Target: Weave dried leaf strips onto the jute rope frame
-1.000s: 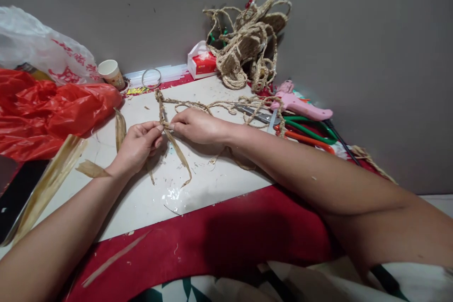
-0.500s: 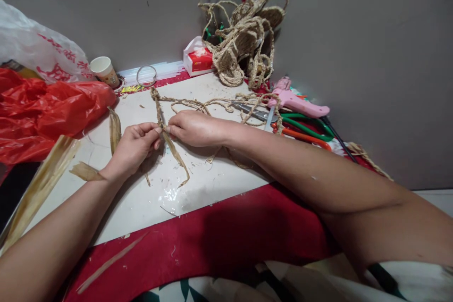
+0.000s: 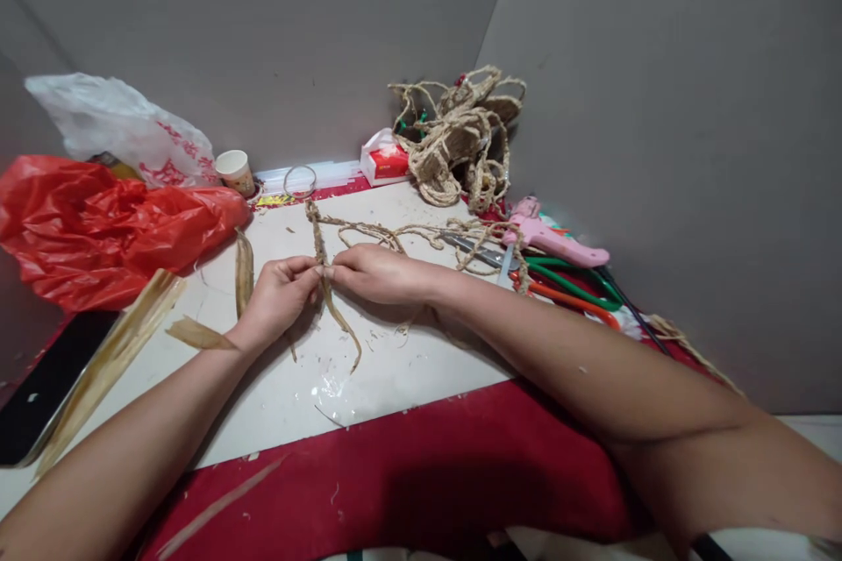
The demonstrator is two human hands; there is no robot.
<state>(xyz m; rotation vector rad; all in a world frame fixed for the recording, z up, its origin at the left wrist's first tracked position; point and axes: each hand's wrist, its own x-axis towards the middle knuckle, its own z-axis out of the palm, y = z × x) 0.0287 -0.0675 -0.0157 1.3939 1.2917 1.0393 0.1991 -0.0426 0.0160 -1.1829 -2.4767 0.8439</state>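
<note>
A short braided cord of dried plant fibre (image 3: 318, 232) runs away from me across the white board, its loose strip (image 3: 342, 324) trailing toward me. My left hand (image 3: 282, 291) pinches the cord's near end between thumb and fingers. Right beside it, my right hand (image 3: 368, 272) pinches the same spot from the other side; the fingertips almost meet. Thin twisted cord (image 3: 374, 232) leads from the braid's far end to the right. Dried fibre strips lie by my left wrist, one upright-looking strip (image 3: 244, 272) and one short piece (image 3: 197, 334).
A heap of coiled braided rope (image 3: 453, 149) stands at the back beside a tissue pack (image 3: 385, 159). To the right lie a pink glue gun (image 3: 553, 237) and scissors (image 3: 572, 276). At left are a red plastic bag (image 3: 118, 228), a paper cup (image 3: 235, 173) and a phone (image 3: 56, 377).
The view has tilted up, so everything sits lower and slightly to the right in the picture. Both hands keep their pinch at the cord's near end, now closer together.
</note>
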